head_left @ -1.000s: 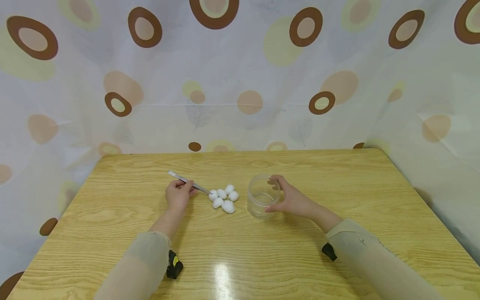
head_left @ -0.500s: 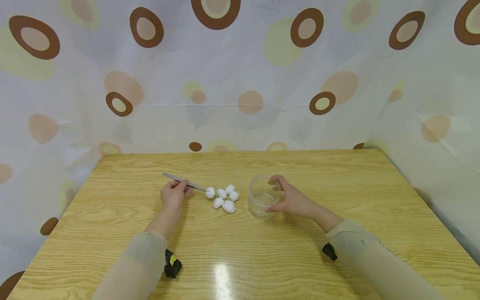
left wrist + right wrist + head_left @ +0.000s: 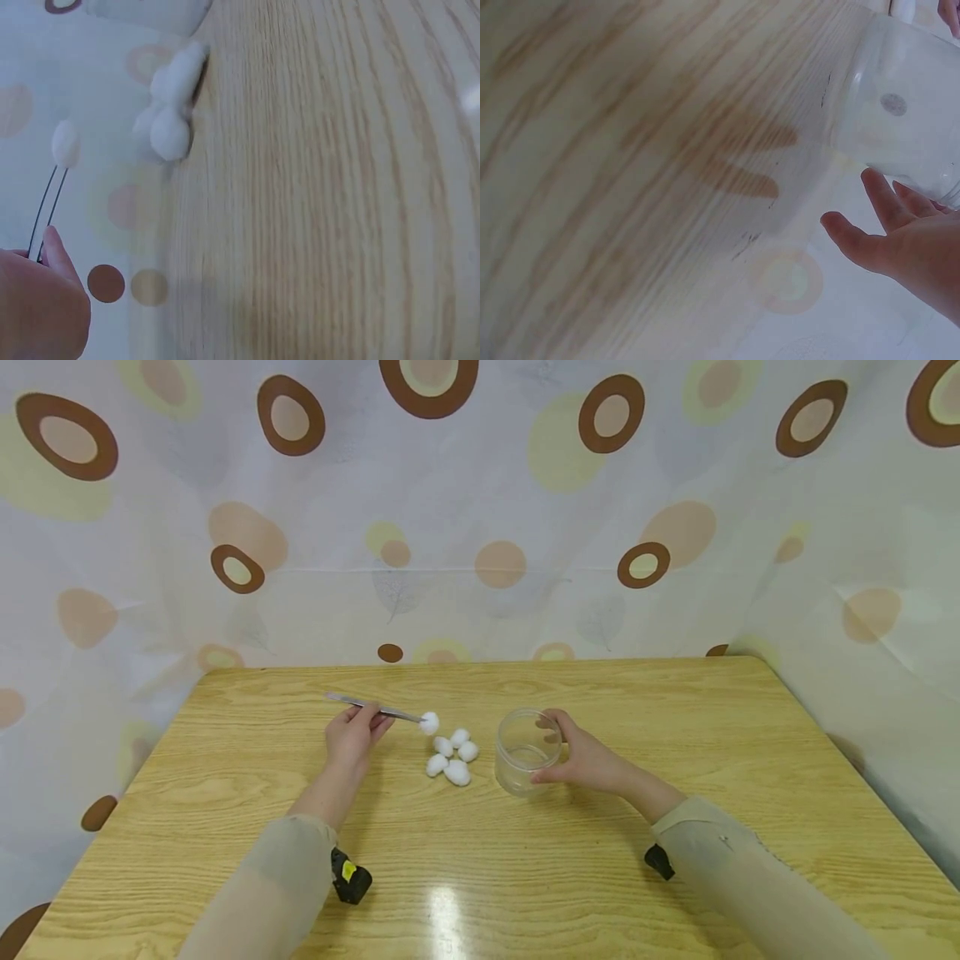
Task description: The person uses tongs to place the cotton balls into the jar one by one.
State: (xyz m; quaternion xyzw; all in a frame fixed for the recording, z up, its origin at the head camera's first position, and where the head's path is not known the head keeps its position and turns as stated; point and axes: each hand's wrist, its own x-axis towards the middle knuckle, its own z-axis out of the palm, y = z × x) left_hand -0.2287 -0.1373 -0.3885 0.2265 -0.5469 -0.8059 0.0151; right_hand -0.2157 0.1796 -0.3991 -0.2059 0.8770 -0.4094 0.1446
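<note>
In the head view my left hand [image 3: 349, 742] pinches a pair of metal tweezers [image 3: 403, 715]. A white cotton ball [image 3: 430, 722] is gripped at their tips, above and to the left of the other balls. The left wrist view shows the same cotton ball [image 3: 65, 143] between the two tweezer arms [image 3: 42, 206]. Several cotton balls [image 3: 457, 772] lie clustered on the table. To their right stands a clear, open-topped jar [image 3: 516, 779], with nothing visible inside. My right hand [image 3: 588, 763] holds the jar from its right side, thumb in front and fingers behind.
The wooden table [image 3: 480, 868] reaches back to a patterned curtain [image 3: 450, 510], which also runs along both sides. A black device with a yellow mark [image 3: 351, 878] is at the left sleeve, and another black piece [image 3: 659, 862] sits beside the right sleeve.
The tweezers first touched a ball in the cluster, drew it slightly left, then raised it away from the others. My right hand and the jar have stayed in place.
</note>
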